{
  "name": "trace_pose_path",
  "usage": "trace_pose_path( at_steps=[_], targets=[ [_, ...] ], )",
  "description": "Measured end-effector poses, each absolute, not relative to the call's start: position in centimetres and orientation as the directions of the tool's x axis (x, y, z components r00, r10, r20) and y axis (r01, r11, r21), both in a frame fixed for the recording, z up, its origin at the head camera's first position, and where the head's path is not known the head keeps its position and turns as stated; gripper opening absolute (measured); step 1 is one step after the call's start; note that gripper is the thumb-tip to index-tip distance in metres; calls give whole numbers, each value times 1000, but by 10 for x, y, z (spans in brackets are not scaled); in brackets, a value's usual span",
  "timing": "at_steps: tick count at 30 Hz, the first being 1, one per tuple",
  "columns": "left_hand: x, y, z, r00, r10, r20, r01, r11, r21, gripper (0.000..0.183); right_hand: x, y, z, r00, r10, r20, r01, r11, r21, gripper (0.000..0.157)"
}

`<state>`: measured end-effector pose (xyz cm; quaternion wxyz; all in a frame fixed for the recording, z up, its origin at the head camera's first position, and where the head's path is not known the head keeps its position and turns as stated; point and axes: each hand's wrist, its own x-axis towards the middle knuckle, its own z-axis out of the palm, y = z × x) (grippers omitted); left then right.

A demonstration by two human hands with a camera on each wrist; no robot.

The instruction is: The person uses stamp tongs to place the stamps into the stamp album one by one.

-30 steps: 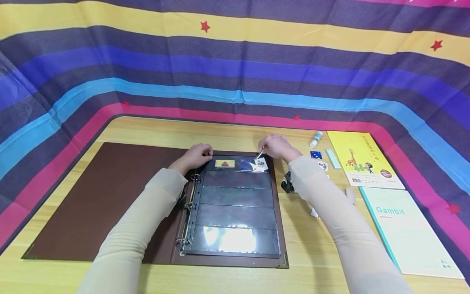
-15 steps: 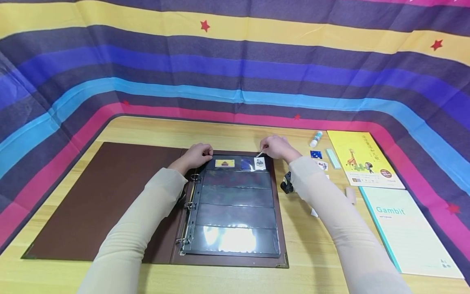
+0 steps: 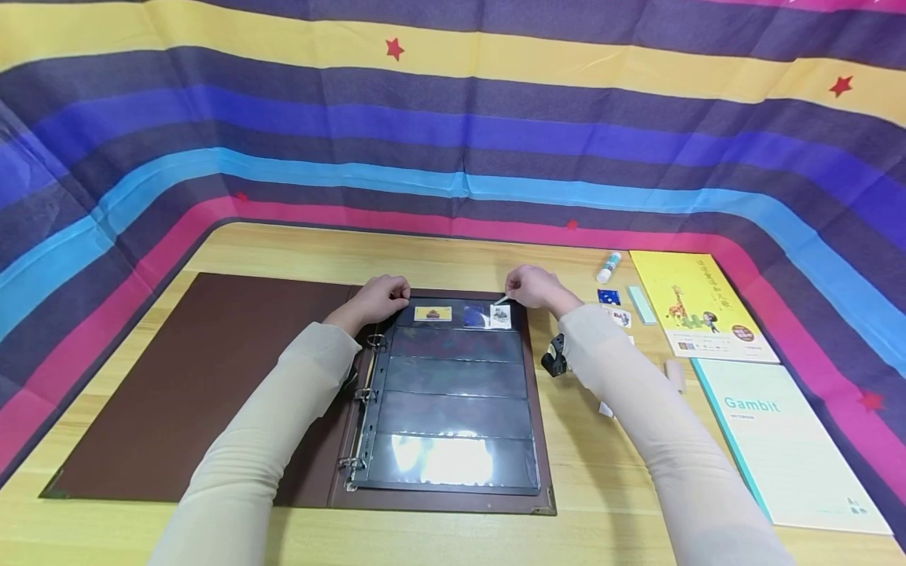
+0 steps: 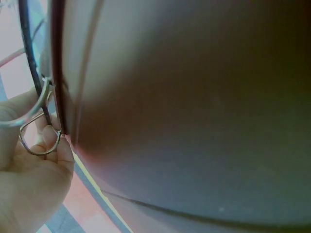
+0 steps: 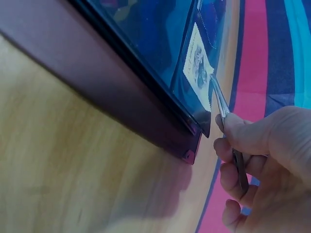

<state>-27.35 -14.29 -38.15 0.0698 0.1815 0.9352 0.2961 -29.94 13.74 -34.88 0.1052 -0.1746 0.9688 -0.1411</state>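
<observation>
A brown ring-binder stamp album (image 3: 269,338) lies spread on the table, with a black pocket page (image 3: 456,377) on its rings (image 4: 41,141). My left hand (image 3: 382,297) pinches the page's top edge near the rings. Metal tweezers (image 5: 221,99) are held between the thumb and fingers of my right hand (image 3: 535,288). Their tips touch the upper edge of a white perforated stamp (image 5: 198,68) at the right end of the top strip. A dark blue stamp (image 3: 476,317) sits directly left of it, and a yellow stamp (image 3: 432,314) farther left in that strip.
Right of the album lie a glue stick (image 3: 609,268), a small blue stamp (image 3: 609,297), a pale stamp (image 3: 622,317) and a light-blue strip (image 3: 642,306). Beyond are a yellow booklet (image 3: 708,306) and a white notebook (image 3: 793,448). A striped cloth (image 3: 453,141) hangs behind the table.
The white stamp has straightened from a tilt and shifted slightly left beside the dark blue one. My right hand with the tweezers has moved slightly right and down; my left hand stays put.
</observation>
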Motion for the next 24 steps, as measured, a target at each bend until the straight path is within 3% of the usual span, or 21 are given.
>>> trace_pose_path(
  at_steps=[8,15,24],
  targets=[
    [-274,-143,-382,-928,370,-35,284,766,577,6,-301,140,-348,-914,-379,-146,-327,900,-288,8],
    [-273,-141,-379,-925,376,-54,284,779,558,16,-292,149,-337,-941,-335,-40,-307,899,-313,8],
    [-247,-145,-363,-883,449,140,458,755,470,16,-254,182,-326,-929,-368,47,-355,845,-399,8]
  ],
)
